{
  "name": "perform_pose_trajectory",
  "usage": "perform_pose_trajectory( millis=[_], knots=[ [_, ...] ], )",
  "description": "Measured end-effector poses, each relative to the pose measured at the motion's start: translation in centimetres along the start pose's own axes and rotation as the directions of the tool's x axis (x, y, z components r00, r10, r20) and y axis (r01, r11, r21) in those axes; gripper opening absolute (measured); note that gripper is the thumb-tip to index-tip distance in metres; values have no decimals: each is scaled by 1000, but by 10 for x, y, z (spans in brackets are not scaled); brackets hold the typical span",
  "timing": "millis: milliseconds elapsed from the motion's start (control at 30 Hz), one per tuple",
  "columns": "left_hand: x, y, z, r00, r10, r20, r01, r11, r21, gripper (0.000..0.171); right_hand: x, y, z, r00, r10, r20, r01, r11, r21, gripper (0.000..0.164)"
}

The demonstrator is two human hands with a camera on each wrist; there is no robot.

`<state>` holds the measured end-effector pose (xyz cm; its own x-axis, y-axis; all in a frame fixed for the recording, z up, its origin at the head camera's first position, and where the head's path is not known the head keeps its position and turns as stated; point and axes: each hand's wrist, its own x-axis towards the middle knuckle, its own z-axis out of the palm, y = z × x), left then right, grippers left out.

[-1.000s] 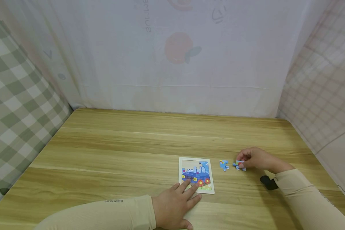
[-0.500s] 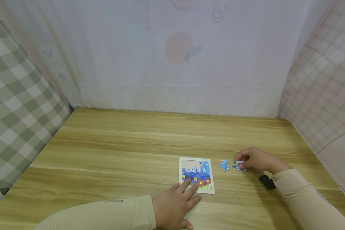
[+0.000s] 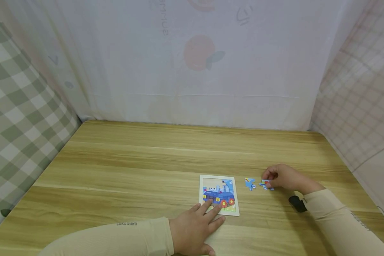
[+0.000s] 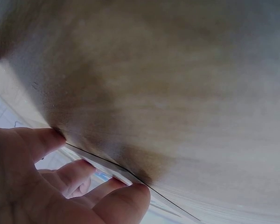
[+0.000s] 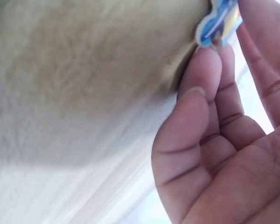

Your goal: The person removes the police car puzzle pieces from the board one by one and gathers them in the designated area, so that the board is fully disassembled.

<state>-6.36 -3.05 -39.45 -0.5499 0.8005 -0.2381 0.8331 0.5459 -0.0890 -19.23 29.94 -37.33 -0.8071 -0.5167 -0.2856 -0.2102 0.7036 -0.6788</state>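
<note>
A small jigsaw puzzle tray (image 3: 217,177) with a white rim lies on the table, its picture a blue vehicle with eyes. Bare backing shows in its upper left. My left hand (image 3: 193,229) rests with spread fingers on the tray's lower edge, covering part of the picture. In the left wrist view its fingertips touch the thin tray edge (image 4: 105,164). To the right of the tray, my right hand (image 3: 286,179) pinches a blue puzzle piece (image 3: 263,184) with red and green on it, partly hidden by the fingers. Another blue puzzle piece (image 3: 249,184) lies between tray and hand.
The wood-grain table (image 3: 131,170) reaches back to a pale printed curtain (image 3: 140,71). Checked cloth (image 3: 16,117) hangs on the left side, a lighter checked one on the right. A black object (image 3: 297,203) sits at the right wrist.
My right hand and the pinched piece have shifted only very slightly. The left hand stays on the tray.
</note>
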Motion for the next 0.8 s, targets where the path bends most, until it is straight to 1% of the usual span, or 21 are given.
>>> perform_pose_trajectory(
  millis=[133, 200, 367, 433, 567, 800],
  knots=[
    [0, 0, 0, 1000, 0, 10, 0, 1000, -8, 80, -1, 0, 0, 1000, 1, -4, -1, 1000, 1, 16],
    [0, 0, 0, 1000, 2, 14, -1, 1000, -12, 80, -1, -1, 1, 1000, -1, -20, 1, 1000, -21, 17],
    [0, 0, -1, 1000, 5, 15, -5, 1000, -12, 80, 1, -13, 3, 992, -3, -123, -17, 987, -159, 20],
    [0, 0, -2, 1000, 5, 13, -5, 1000, -9, 80, 3, -19, 5, 988, -9, -157, -22, 981, -195, 23],
    [0, 1, -3, 1000, 3, 10, -3, 1000, -4, 79, 7, -33, 12, 983, -25, -183, -11, 981, -192, 27],
    [-1, 0, -1, 1000, 3, -8, -3, 1000, -8, 80, 14, -53, 30, 978, -54, -200, 17, 983, -184, 27]
  ],
)
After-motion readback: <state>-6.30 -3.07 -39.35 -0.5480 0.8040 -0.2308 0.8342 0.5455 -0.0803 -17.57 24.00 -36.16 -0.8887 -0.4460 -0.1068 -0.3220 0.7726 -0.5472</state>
